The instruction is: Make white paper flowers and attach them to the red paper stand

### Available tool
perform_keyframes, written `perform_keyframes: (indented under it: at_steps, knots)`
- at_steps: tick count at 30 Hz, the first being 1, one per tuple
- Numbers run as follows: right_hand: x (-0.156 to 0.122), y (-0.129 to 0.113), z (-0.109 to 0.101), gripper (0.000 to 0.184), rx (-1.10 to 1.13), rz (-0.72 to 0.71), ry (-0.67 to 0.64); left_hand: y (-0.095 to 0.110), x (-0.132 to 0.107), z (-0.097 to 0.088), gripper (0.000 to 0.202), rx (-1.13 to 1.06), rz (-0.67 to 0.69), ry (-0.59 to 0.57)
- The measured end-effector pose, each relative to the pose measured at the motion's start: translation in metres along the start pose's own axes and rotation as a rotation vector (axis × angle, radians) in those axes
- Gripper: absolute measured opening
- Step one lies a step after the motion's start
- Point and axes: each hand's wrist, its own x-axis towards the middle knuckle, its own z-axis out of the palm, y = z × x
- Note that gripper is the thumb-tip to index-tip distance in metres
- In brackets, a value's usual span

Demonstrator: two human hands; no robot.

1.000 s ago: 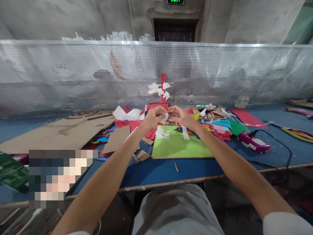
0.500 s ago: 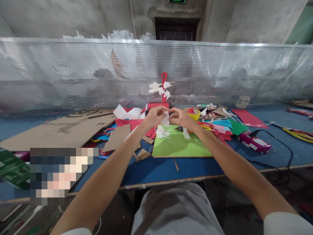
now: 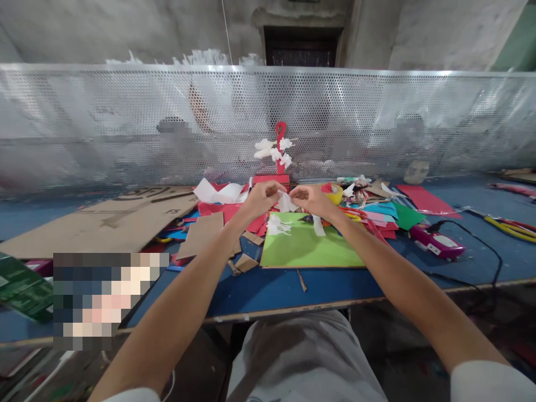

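Between my two hands hangs a small piece of thin white paper (image 3: pixel 287 203). My left hand (image 3: pixel 263 199) pinches its left edge, and my right hand (image 3: pixel 310 200) pinches its right edge. Below them lies a lime-green sheet (image 3: pixel 310 248). On that sheet are a bunch of thin white paper strips (image 3: pixel 277 225) and a separate white strip (image 3: pixel 318 225). Just behind my hands stands a red hooked stem (image 3: pixel 281 134) on a red base, with white paper flowers (image 3: pixel 275 154) on it.
Cardboard (image 3: pixel 100 223) covers the left of the blue table (image 3: pixel 259 296). Red, pink and blue papers, yellow tape (image 3: pixel 335 195) and scraps surround the green sheet. A purple corded device (image 3: pixel 438 243) and yellow-handled pliers (image 3: pixel 511 228) lie right. A perforated metal screen (image 3: pixel 355 123) stands behind.
My hands have moved slightly apart, and the white paper now spans the gap between my fingertips. The things on the table stay where they were.
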Motion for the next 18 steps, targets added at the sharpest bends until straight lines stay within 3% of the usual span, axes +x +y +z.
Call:
perform_keyframes:
  at_steps: [10, 18]
  knots:
    - [-0.001, 0.002, 0.001, 0.015, 0.034, 0.015, -0.008, -0.003, -0.001, 0.000, 0.017, -0.076, -0.048, 0.051]
    - [-0.002, -0.005, 0.002, 0.024, 0.066, 0.005, -0.033, 0.008, -0.002, 0.003, 0.018, -0.106, -0.047, 0.079]
